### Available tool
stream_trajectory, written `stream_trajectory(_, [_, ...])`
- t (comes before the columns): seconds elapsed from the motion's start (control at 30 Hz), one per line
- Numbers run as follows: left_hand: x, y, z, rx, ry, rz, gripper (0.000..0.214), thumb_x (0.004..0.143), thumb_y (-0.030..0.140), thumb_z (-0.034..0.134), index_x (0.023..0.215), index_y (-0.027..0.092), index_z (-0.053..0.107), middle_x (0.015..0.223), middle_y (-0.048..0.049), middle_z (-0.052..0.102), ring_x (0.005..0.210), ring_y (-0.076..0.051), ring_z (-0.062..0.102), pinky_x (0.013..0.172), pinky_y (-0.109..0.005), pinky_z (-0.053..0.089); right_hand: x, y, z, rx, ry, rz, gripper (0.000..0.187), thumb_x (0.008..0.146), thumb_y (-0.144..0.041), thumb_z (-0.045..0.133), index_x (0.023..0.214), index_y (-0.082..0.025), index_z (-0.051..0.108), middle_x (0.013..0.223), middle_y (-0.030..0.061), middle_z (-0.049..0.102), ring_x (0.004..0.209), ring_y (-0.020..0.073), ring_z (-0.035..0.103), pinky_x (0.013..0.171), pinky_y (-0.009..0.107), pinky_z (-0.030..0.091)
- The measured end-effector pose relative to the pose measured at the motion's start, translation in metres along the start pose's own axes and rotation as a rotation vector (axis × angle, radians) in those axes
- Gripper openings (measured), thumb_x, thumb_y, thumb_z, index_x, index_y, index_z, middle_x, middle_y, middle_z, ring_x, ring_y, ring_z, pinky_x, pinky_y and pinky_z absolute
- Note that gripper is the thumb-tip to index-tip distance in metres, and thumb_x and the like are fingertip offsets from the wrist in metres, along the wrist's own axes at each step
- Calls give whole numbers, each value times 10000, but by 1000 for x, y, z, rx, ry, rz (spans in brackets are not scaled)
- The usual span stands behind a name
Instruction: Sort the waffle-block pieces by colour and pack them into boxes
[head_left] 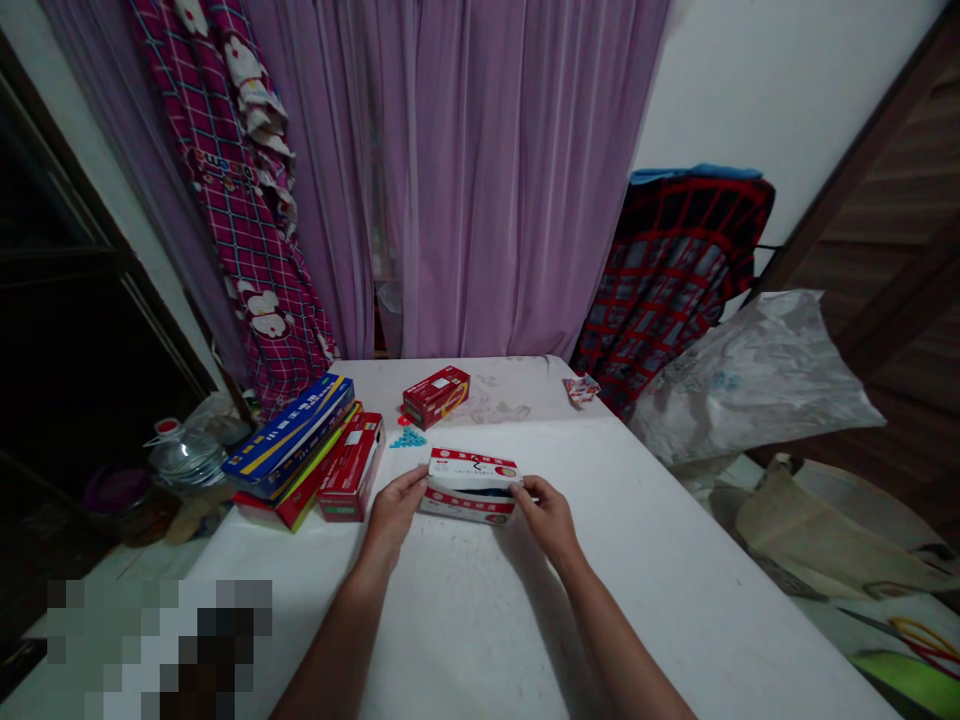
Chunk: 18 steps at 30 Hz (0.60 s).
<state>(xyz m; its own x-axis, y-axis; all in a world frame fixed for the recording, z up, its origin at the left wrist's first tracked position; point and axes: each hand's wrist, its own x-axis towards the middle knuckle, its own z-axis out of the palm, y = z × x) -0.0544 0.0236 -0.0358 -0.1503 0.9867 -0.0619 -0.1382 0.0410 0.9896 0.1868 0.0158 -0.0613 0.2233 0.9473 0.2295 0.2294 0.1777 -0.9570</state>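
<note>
A white and red cardboard box (pixel 466 504) with printed lettering stands at the middle of the white table. Its lid is partly raised, and a dark gap shows along the front edge. My left hand (pixel 395 508) grips the left end of the box, thumb and fingers pinched at the lid's corner. At the right end, my right hand (pixel 550 513) pinches the other corner near the gap. What lies inside the box is hidden. Just beyond my left hand is a small cluster of blue pieces (pixel 409 438), with red pieces (pixel 406 421) behind them.
A red box (pixel 436 397) sits toward the table's back. Stacked at left are a blue box (pixel 292 435) and others, beside another red box (pixel 351 468). A crumpled wrapper (pixel 581 389) lies near the right back edge. Off the right side hangs a pale plastic bag (pixel 739 375).
</note>
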Motion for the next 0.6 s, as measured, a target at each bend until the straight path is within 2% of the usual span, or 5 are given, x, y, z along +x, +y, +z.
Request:
stream_trajectory(0.13, [-3,1,-3,82,9,9,425,600,299,778,1005,174,757,1126,-92,728,1119,-259,638,1018,-388,458,-1,-4,-2,-3,-48,24,424,731,-615,625,701,-193,641,695,29,669,602,165,570,574,281,464])
stream_trajectory(0.27, [-9,-3,-3,11,2,4,472,629,310,753,1080,171,734,1167,-97,711,1127,-251,631,1006,-384,463,-1,-8,-3,-7,-63,27,412,701,-609,638,697,-197,639,728,49,682,673,194,602,628,302,486])
stream_trajectory(0.37, [-8,-2,-4,65,-6,41,476,661,296,713,1122,179,719,1149,-89,718,1090,-236,644,970,-361,482,-1,-14,-6,-22,-55,14,358,717,-556,613,685,-201,635,727,52,669,696,205,604,639,314,489])
stream_trajectory(0.5, [6,7,-8,294,31,220,374,678,252,671,1042,213,748,1163,-70,699,1047,-216,642,867,-307,520,3,-27,-14,-49,-65,-40,247,725,-439,588,707,-214,686,839,62,689,838,229,618,714,325,492])
stream_trajectory(0.6, [19,18,-7,439,61,329,347,693,249,652,1027,235,745,1127,-51,697,995,-203,644,751,-273,530,12,-32,-17,-29,-65,-44,253,708,-421,593,794,-227,730,911,61,709,897,235,627,768,341,497])
